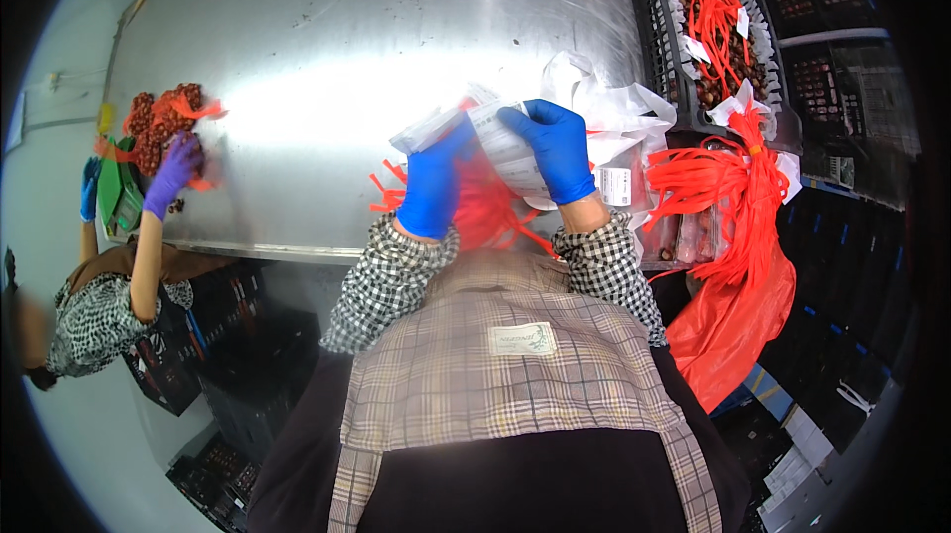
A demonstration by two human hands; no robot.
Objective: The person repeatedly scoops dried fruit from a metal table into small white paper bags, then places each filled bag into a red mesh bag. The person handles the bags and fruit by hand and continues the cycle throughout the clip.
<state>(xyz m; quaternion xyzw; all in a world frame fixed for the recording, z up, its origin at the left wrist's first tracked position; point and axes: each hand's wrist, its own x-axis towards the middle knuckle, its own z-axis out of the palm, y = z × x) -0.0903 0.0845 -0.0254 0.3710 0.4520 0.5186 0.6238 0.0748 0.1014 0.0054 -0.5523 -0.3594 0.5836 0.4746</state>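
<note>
My left hand (438, 180), in a blue glove and blurred, holds a folded strip of white printed labels (427, 132) at its fingertips. My right hand (553, 150), also blue-gloved, pinches a hanging part of printed label strip (505, 146) between thumb and fingers. Red net bags (483, 206) lie under and between my hands at the steel table's front edge. Whether the left hand also touches the netting is unclear. White plastic sheeting (631, 113) lies crumpled just right of my right hand, with a printed label (614, 186) below it.
A black crate (661, 50) of chestnuts with red net strips stands at the right. A bundle of red net bags (743, 199) hangs over the table's right front. At the left, a co-worker's gloved hand (174, 173) touches filled net bags (160, 120) beside a green scale (119, 195).
</note>
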